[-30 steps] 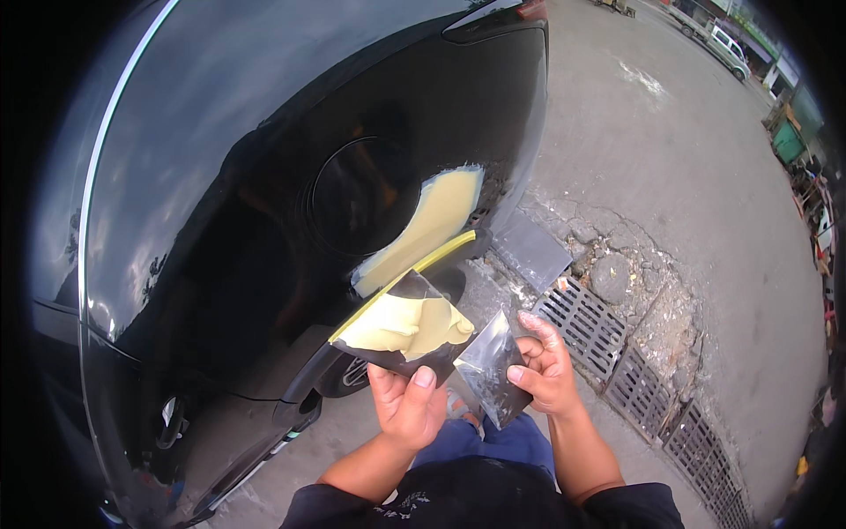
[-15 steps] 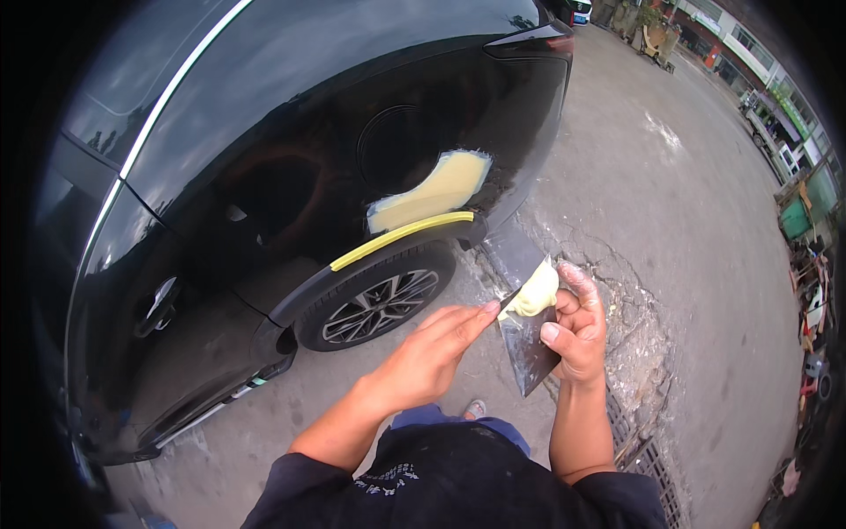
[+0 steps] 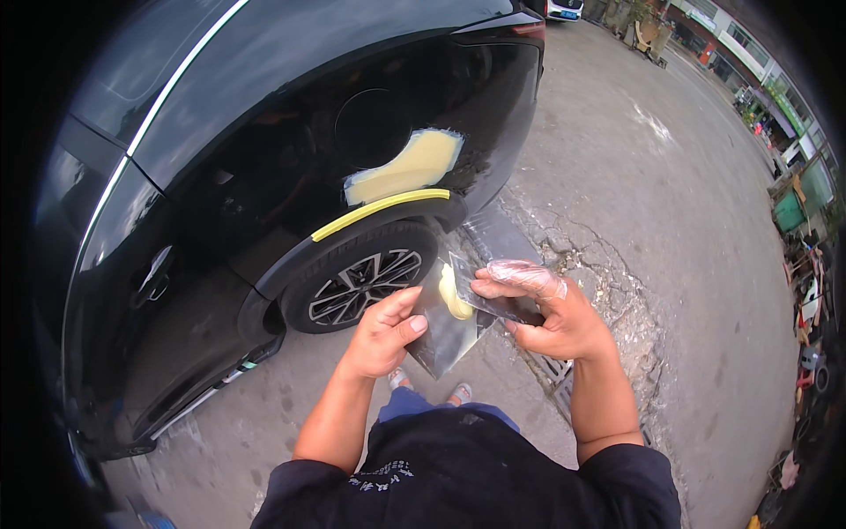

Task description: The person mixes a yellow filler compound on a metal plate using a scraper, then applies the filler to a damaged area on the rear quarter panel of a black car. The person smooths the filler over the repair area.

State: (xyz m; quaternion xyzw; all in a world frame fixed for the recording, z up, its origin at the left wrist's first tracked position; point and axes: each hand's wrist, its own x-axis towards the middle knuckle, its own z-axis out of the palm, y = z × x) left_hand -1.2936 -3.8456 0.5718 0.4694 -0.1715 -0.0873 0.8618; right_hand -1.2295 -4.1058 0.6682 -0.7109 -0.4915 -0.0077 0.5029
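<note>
My left hand (image 3: 377, 335) is closed on the edge of a flat dark putty spreader (image 3: 438, 342), its blade turned upward. A thick dollop of pale yellow putty (image 3: 453, 295) lies on that blade. In my right hand (image 3: 568, 319), a second dark putty spreader (image 3: 509, 307) is pinched between thumb and fingers, its edge beside or touching the putty. Clear plastic film (image 3: 529, 277) wraps part of the right fingers. Beyond my hands is a black car (image 3: 247, 167), with a beige filler patch (image 3: 405, 166) above the rear wheel arch.
Yellow masking tape (image 3: 379, 212) runs along the top of the wheel arch, over the rear wheel (image 3: 366, 289). A metal drain grate (image 3: 557, 377) and broken concrete (image 3: 630, 353) lie to the right. Assorted clutter (image 3: 806, 309) lines the far right, near a green bin (image 3: 789, 213).
The putty has passed from the spreader in my right hand to the one in my left. Both hands have turned, the left blade now facing up. The view has shifted slightly.
</note>
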